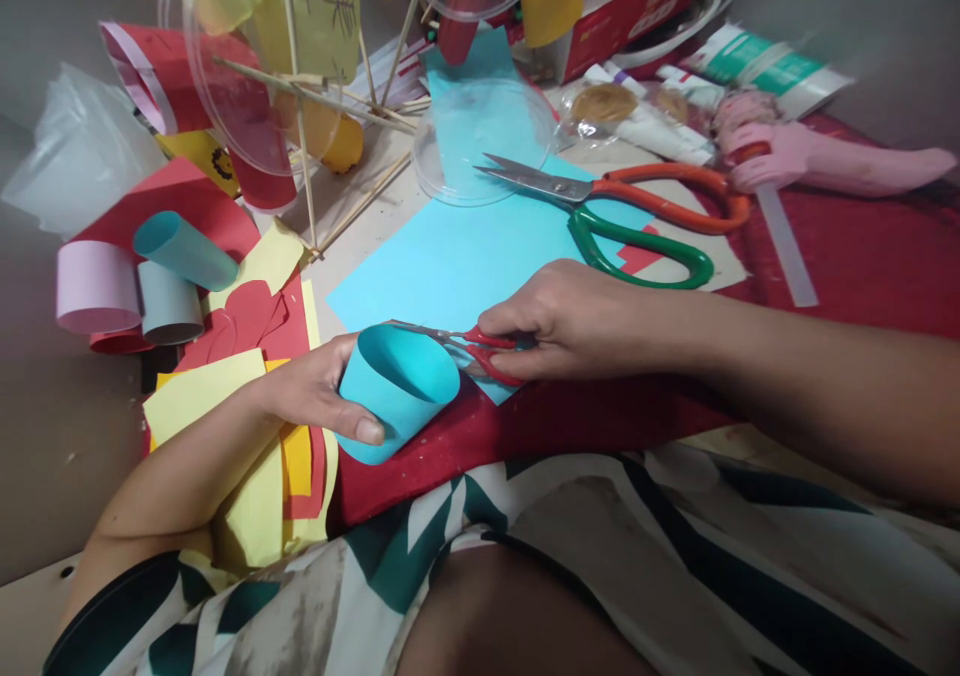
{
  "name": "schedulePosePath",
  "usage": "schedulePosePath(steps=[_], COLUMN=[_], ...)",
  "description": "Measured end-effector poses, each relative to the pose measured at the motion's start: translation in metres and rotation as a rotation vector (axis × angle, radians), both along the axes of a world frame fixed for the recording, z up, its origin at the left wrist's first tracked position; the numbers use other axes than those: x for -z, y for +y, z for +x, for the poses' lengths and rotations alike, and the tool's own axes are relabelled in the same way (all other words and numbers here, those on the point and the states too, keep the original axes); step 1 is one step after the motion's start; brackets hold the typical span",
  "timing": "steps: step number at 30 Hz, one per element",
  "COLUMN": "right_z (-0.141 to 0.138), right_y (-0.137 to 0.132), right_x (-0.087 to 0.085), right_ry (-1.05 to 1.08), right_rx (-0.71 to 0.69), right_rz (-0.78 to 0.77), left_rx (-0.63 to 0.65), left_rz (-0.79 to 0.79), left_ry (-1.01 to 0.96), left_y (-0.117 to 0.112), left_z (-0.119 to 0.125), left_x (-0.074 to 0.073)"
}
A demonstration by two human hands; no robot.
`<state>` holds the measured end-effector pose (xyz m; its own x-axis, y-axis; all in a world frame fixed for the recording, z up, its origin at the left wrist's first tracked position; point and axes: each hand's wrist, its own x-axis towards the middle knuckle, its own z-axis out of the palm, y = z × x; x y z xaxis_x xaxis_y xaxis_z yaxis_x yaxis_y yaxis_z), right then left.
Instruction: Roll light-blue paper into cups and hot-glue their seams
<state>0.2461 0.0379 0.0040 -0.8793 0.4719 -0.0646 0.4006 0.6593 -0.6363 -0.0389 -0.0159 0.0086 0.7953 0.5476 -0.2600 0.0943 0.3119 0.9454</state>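
Observation:
My left hand [330,391] is wrapped round a blue paper tube [397,411], its thumb on the near side and its fingers hidden behind. The tube tilts toward me, so its hollow inside shows. In my right hand [551,321] are small scissors with red handles [491,364]. Their blades lie against the far rim of the tube, and the tips are partly hidden behind it; I cannot tell whether they cut into the paper. A large blue sheet [420,256] lies flat just beyond both hands.
Large scissors [637,218] with orange and green handles rest on the blue sheet. A pink glue gun [832,156] lies at the right. Rolled paper tubes [97,281] and paper scraps [240,516] crowd the left. Behind stands a stick frame [300,106] with plastic discs.

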Motion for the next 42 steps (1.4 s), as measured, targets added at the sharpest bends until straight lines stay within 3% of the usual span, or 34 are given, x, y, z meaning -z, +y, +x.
schedulePosePath(steps=[6,15,24,34,42], right_z=[-0.0019,-0.0016,-0.0014,-0.0037,-0.0023], right_y=[-0.0002,-0.0016,-0.0005,-0.0015,-0.0011], right_x=[-0.0015,0.0012,0.0009,0.0032,-0.0011], right_ry=[-0.029,-0.002,0.138,0.074,0.036], right_rx=[-0.005,-0.010,0.031,0.053,0.012], right_rz=[-0.007,-0.015,-0.060,-0.029,-0.006], left_rx=[0.005,0.062,0.026,-0.062,0.048], left_rz=[0.087,-0.043,0.024,0.188,0.110], left_ry=[0.063,0.074,-0.010,0.070,0.054], left_y=[0.0018,0.0005,0.0034,0.0037,0.0052], left_z=[-0.0013,-0.0030,0.0006,0.0040,0.0001], left_x=[-0.0003,-0.0020,-0.0016,-0.0048,-0.0005])
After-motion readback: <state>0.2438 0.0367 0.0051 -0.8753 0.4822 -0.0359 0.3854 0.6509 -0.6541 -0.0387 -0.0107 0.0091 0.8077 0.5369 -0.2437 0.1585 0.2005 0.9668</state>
